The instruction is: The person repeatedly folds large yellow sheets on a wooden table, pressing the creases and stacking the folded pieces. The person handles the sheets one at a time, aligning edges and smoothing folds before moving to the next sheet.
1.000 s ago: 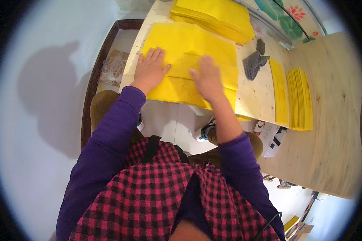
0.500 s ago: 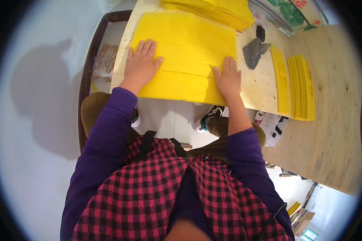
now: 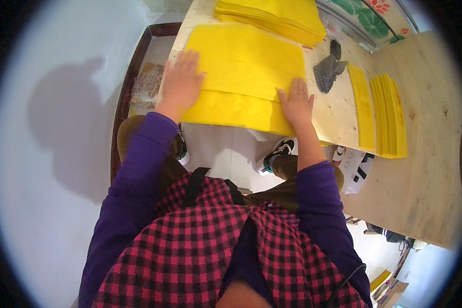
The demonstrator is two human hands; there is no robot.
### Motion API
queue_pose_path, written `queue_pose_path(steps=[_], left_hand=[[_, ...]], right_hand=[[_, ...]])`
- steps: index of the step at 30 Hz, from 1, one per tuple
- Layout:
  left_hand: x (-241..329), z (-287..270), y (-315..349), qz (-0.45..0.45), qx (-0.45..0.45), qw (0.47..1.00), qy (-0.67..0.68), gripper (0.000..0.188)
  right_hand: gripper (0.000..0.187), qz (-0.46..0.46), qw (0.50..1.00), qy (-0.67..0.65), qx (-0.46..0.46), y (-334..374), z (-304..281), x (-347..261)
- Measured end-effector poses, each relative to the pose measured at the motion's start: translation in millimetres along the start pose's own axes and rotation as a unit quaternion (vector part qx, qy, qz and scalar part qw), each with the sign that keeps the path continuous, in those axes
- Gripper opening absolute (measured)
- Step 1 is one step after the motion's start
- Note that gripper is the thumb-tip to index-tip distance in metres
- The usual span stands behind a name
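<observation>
A yellow cloth-like sheet [image 3: 246, 61] lies spread on the wooden table [image 3: 333, 115], with a crosswise fold line near its front. Its near strip [image 3: 236, 110] reaches the table's front edge and looks slightly puckered. At the sheet's left border is my left hand [image 3: 182, 84], fingers apart and a little blurred; whether it presses on the cloth I cannot tell. My right hand [image 3: 297, 102] rests flat on the right border, fingers stretched away from me and thumb out. Neither hand grips anything.
Behind the sheet sits a stack of yellow sheets [image 3: 277, 18]. To the right lie a dark grey knitted piece [image 3: 327, 72], a narrow yellow strip [image 3: 362, 105] and a folded yellow pile [image 3: 387, 115] beside a wooden panel [image 3: 426, 128]. A dark-framed box [image 3: 131, 77] stands left.
The whole view has shifted slightly right and down. Relative to the sheet, my left hand has slid outward to the left. The near strip looks more puckered.
</observation>
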State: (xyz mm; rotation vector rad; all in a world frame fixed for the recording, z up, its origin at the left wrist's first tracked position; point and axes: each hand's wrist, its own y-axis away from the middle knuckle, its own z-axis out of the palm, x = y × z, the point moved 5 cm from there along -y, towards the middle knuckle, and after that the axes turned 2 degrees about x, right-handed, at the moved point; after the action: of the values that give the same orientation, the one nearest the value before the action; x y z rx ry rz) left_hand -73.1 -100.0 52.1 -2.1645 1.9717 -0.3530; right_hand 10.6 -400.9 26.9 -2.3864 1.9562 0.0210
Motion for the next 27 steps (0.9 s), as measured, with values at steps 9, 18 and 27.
queue_pose_path(steps=[9, 18, 27], left_hand=[[89.1, 19.1, 3.0, 0.13, -0.085, 0.98, 0.125, 0.051], [7.8, 27.0, 3.4, 0.016, -0.097, 0.993, 0.066, 0.054], [6.1, 25.0, 2.6, 0.006, -0.134, 0.988, 0.082, 0.055]], right_hand=[[0.077, -0.006, 1.0, -0.003, 0.012, -0.3, 4.4, 1.7], [0.074, -0.098, 0.991, 0.019, 0.087, 9.2, -6.7, -31.4], [0.071, -0.055, 0.997, -0.054, 0.002, 29.7, -1.9, -13.3]])
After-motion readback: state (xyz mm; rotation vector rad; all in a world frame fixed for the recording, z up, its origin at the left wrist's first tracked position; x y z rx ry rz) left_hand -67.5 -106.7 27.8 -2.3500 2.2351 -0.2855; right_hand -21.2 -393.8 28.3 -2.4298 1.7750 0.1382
